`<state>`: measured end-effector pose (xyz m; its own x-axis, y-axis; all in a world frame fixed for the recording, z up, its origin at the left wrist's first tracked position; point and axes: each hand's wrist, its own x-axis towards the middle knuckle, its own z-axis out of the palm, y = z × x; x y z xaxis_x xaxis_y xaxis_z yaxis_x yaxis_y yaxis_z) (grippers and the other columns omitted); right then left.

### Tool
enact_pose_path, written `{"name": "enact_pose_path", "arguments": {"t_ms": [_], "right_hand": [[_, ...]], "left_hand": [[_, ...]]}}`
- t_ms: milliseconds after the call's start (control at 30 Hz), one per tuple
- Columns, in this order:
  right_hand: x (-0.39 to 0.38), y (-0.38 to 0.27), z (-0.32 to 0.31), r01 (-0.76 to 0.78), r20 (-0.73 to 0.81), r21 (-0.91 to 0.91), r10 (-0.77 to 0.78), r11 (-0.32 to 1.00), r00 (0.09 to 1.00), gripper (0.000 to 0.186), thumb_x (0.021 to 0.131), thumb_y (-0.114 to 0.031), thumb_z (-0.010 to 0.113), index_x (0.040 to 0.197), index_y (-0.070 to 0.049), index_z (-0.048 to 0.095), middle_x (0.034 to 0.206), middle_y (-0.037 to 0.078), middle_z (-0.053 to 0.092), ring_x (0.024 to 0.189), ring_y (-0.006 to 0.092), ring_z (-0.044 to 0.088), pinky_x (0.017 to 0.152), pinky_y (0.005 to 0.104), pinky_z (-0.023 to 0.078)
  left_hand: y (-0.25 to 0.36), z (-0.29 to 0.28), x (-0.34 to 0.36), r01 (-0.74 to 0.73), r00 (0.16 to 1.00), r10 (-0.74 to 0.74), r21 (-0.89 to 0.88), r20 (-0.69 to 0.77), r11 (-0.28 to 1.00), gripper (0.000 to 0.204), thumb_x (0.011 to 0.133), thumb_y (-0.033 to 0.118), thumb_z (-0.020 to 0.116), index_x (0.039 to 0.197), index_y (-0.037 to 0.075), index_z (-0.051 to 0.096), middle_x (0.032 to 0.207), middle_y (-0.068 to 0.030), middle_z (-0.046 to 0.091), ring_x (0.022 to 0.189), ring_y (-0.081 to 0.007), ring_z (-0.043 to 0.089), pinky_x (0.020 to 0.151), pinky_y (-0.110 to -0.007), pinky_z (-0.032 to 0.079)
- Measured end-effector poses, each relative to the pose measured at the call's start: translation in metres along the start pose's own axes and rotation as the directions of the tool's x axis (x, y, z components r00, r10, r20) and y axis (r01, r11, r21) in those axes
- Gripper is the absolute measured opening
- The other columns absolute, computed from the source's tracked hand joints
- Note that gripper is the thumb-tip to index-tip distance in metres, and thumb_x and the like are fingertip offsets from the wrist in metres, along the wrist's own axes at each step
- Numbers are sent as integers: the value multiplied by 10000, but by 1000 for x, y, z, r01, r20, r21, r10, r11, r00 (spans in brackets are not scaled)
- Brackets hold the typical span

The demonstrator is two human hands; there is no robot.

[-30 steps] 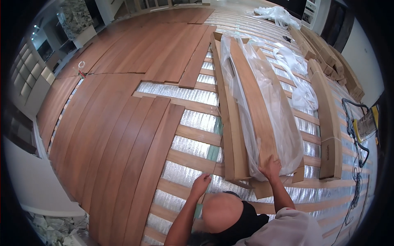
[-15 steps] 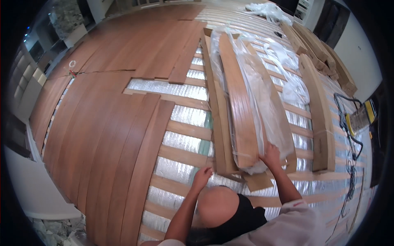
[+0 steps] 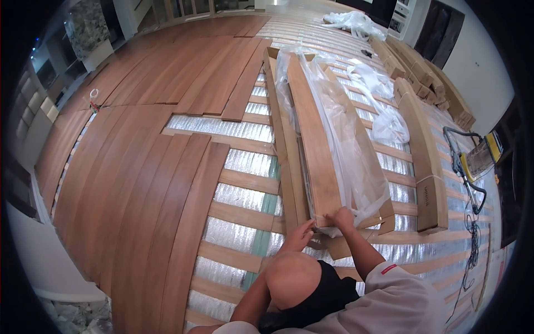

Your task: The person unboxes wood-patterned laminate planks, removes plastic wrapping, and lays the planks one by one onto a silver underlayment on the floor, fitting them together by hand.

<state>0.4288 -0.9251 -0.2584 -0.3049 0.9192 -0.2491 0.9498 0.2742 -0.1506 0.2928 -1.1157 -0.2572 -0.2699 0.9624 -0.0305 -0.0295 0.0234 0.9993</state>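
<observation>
A reddish-brown wooden floorboard (image 3: 314, 133) lies lengthwise in a long opened cardboard box (image 3: 286, 183), with clear plastic wrapping (image 3: 347, 131) folded back along its right side. At the board's near end, my right hand (image 3: 340, 218) is closed around the right part of the edge. Just left of it, my left hand (image 3: 299, 237) has its fingers stretched out to the near left corner of the board. Whether those fingertips press on the board or on the plastic is hard to see. My bare knee (image 3: 293, 278) is bent below the left hand.
Laid floorboards (image 3: 139, 167) cover the left side. Wooden battens (image 3: 245, 222) over silver foil (image 3: 225, 234) run beneath the box. A closed long carton (image 3: 420, 161) stands to the right, with more cartons (image 3: 425, 72) behind. A yellow-and-black tool (image 3: 483, 158) with cables is at far right.
My left hand has moved right, up to the board's near left corner. My right hand has shifted left, from the plastic at the board's side to its near end.
</observation>
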Motion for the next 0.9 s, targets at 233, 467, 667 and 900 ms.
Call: {"name": "enact_pose_path", "arguments": {"t_ms": [233, 467, 667, 900], "right_hand": [[57, 56, 72, 484, 26, -178, -488, 857, 873, 565, 743, -548, 687, 809, 13, 697, 795, 245, 662, 770, 382, 661, 663, 456, 517], [66, 113, 69, 40, 2, 435, -45, 900, 999, 337, 646, -219, 767, 815, 61, 688, 744, 164, 668, 660, 242, 631, 598, 382, 492], [77, 104, 54, -78, -11, 701, 120, 709, 993, 127, 720, -89, 684, 815, -5, 690, 687, 99, 597, 590, 183, 567, 506, 381, 459], [41, 75, -29, -400, 394, 879, 77, 260, 916, 265, 854, -193, 639, 1042, -8, 603, 895, 104, 646, 702, 296, 639, 582, 399, 548]], "left_hand": [[-109, 50, 95, 36, 981, 43, 398, -190, 917, 461, 837, 125, 574, 1251, -34, 447, 1228, -284, 509, 1116, -440, 524, 960, -471, 431], [-123, 86, 99, 328, 929, -311, 59, -200, 943, 324, 826, 112, 609, 1111, -17, 524, 1041, -216, 610, 949, -365, 606, 804, -407, 479], [-117, 72, 90, 183, 969, -245, -598, -24, 780, 358, 846, 165, 681, 1134, 27, 520, 968, -70, 611, 828, -137, 574, 681, -294, 471], [-75, 55, 72, 134, 988, -152, -503, 5, 854, 683, 890, 241, 664, 1432, 60, 290, 926, -43, 599, 755, -113, 545, 653, -263, 455]]}}
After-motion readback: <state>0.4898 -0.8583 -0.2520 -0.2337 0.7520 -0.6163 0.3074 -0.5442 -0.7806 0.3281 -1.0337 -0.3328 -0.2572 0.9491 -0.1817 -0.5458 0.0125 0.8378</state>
